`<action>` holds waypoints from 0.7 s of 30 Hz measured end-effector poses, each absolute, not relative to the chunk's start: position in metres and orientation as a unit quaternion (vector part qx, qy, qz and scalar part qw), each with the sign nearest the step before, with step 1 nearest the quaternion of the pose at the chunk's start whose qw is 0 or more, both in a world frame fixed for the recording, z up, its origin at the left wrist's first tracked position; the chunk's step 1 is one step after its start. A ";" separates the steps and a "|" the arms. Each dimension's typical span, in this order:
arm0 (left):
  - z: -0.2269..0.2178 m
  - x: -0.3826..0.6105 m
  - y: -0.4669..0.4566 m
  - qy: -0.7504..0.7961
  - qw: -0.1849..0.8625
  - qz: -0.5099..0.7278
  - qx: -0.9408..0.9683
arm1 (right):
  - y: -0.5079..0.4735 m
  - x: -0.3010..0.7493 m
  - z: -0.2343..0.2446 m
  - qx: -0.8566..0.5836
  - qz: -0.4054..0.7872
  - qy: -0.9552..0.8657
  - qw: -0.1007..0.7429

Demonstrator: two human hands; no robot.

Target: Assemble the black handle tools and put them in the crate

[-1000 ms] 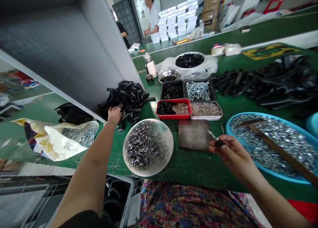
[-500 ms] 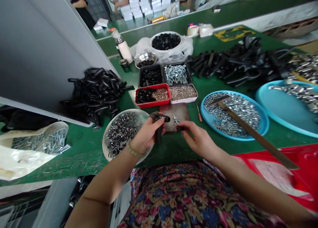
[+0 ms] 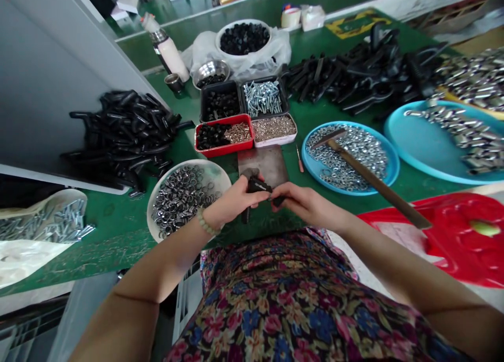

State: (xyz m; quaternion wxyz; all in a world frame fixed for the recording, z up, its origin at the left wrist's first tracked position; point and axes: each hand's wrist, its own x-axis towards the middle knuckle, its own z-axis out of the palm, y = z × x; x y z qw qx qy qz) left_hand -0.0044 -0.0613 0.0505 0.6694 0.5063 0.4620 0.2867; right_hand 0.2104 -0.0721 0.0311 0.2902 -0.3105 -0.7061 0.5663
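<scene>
My left hand (image 3: 232, 202) is closed round a black plastic handle (image 3: 252, 186) held just above the near edge of a grey metal plate (image 3: 265, 162). My right hand (image 3: 303, 202) pinches a small dark part against the handle's end; what it holds is mostly hidden by the fingers. The two hands meet over the table's near edge, right in front of my flowered top. A white bowl of metal rings (image 3: 183, 194) lies just left of my left hand.
A heap of black handles (image 3: 122, 133) lies at the left. Trays of screws and black parts (image 3: 246, 112) stand behind the plate. A hammer (image 3: 370, 178) rests across a blue dish of nuts (image 3: 350, 157). A red tray (image 3: 452, 236) is at the right.
My left hand came back from the black heap with a handle and met my right hand. The small metal piece seen in my right hand is now pressed into the handle. The view tilted down.
</scene>
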 end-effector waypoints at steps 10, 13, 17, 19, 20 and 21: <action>0.038 0.006 -0.078 0.406 0.682 0.383 0.472 | -0.073 0.197 0.017 -0.238 0.793 -0.440 0.349; 0.033 0.008 -0.080 0.425 0.675 0.426 0.427 | -0.075 0.190 0.022 -0.252 0.792 -0.422 0.362; 0.033 0.008 -0.084 0.434 0.665 0.420 0.439 | -0.080 0.175 0.025 -0.277 0.807 -0.378 0.358; 0.035 0.006 -0.083 0.432 0.662 0.404 0.460 | -0.082 0.170 0.024 -0.304 0.792 -0.364 0.383; 0.036 0.002 -0.081 0.439 0.651 0.391 0.480 | -0.081 0.169 0.024 -0.320 0.778 -0.367 0.397; 0.037 -0.002 -0.078 0.452 0.629 0.376 0.509 | -0.078 0.170 0.024 -0.330 0.765 -0.383 0.399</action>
